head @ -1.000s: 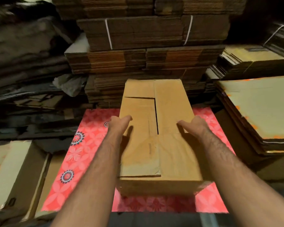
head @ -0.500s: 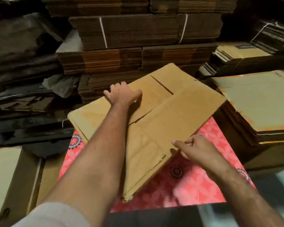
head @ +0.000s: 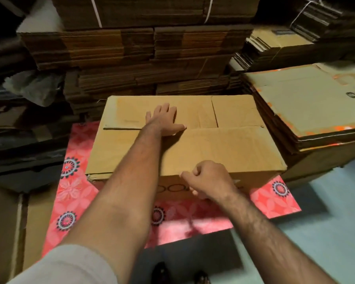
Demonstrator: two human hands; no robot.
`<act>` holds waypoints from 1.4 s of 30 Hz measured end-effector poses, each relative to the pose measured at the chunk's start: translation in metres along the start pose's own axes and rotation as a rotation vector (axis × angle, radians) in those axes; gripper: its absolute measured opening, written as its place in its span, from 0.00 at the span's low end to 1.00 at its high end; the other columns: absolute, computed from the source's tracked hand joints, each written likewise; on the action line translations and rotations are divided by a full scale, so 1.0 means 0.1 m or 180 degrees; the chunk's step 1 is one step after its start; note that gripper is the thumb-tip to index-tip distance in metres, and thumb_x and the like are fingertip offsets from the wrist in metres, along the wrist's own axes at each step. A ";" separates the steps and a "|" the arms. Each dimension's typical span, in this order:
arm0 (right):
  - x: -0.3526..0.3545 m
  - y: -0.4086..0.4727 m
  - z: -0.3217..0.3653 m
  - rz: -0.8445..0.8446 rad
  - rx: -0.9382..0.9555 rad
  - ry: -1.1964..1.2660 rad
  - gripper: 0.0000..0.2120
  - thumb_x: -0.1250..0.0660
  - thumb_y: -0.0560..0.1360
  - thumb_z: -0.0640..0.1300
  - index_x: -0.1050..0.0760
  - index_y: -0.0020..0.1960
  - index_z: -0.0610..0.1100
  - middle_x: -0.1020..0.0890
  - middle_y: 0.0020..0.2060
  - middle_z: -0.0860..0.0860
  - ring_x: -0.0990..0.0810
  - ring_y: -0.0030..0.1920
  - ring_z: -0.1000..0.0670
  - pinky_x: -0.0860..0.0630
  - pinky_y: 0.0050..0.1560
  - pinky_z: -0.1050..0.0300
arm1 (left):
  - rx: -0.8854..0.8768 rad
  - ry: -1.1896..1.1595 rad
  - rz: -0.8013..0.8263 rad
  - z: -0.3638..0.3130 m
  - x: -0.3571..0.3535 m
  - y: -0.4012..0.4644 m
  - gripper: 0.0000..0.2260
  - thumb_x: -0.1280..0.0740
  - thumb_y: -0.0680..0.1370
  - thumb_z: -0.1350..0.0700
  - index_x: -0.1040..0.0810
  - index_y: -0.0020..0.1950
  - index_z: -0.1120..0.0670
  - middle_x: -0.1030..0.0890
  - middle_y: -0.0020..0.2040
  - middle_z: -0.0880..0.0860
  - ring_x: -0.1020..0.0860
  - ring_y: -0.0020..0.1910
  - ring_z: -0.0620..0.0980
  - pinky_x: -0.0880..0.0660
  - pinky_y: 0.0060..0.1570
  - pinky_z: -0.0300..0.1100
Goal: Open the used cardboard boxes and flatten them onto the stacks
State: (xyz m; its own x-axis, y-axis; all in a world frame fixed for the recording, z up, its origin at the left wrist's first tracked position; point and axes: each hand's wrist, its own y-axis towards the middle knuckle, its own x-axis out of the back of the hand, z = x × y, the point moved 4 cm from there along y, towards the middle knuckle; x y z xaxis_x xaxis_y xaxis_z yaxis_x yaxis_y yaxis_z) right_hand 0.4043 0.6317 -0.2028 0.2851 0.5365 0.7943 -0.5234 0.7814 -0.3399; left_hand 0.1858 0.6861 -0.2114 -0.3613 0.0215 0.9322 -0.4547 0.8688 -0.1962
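left hand (head: 164, 119) is lying flat on top of the cardboard box (head: 223, 148), fingers straight and spread, thumb reaching out along the seam where the top flaps are meeting. right hand (head: 208, 180) is sitting at the box's near top edge with its fingers curled in toward the palm, knuckles up; whether it is pinching the edge or just resting against it, i cannot tell. the box is standing closed on a pink flowered sheet (head: 74, 181), long side facing the person, with dark printed letters partly showing on its near wall under the right wrist.

its far edge is sitting just beside the tall bundled stacks (head: 152, 58) of flattened cardboard behind it. its right edge is coming near the lower stack of flat boxes (head: 307, 107) with orange marks. pink sheet is showing bare to the left of the box and in front of it, and pale floor (head: 326, 212) is lying open at the near right. more cardboard (head: 6, 222) is lying at the near left.
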 end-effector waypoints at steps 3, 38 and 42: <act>0.20 0.13 0.07 -0.0638 0.0179 -0.0220 0.19 0.32 0.74 0.62 0.22 0.41 0.46 0.16 0.35 0.52 0.17 0.40 0.47 0.18 0.45 0.51 | 0.0066 -0.0209 -0.0246 0.15 0.08 -0.22 0.34 0.32 0.78 0.37 0.37 0.79 0.49 0.36 0.79 0.52 0.38 0.77 0.54 0.43 0.74 0.62; 0.00 1.31 0.52 -0.0823 0.2407 -0.1710 0.33 0.38 0.79 0.69 0.31 0.73 0.46 0.25 0.67 0.48 0.27 0.67 0.47 0.28 0.67 0.46 | 0.2539 0.0430 -0.0910 0.27 -0.22 -1.61 0.62 0.47 0.62 0.14 0.59 0.83 0.52 0.54 0.83 0.57 0.42 0.78 0.61 0.36 0.67 0.66; -0.06 1.34 0.49 -0.1055 0.2727 -0.2047 0.27 0.43 0.82 0.65 0.27 0.67 0.43 0.21 0.60 0.45 0.22 0.58 0.46 0.23 0.56 0.48 | 0.2664 0.0799 -0.0795 0.26 -0.27 -1.57 0.58 0.48 0.64 0.15 0.54 0.82 0.53 0.45 0.80 0.58 0.33 0.71 0.59 0.28 0.55 0.59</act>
State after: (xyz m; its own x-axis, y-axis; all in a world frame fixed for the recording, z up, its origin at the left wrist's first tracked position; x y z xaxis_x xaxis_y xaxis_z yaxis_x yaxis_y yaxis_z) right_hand 0.2934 0.7173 -0.2287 0.1748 -0.1154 0.9778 -0.9491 0.2447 0.1985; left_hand 0.2457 0.5369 -0.2132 -0.0294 0.0730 0.9969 -0.9741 0.2214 -0.0449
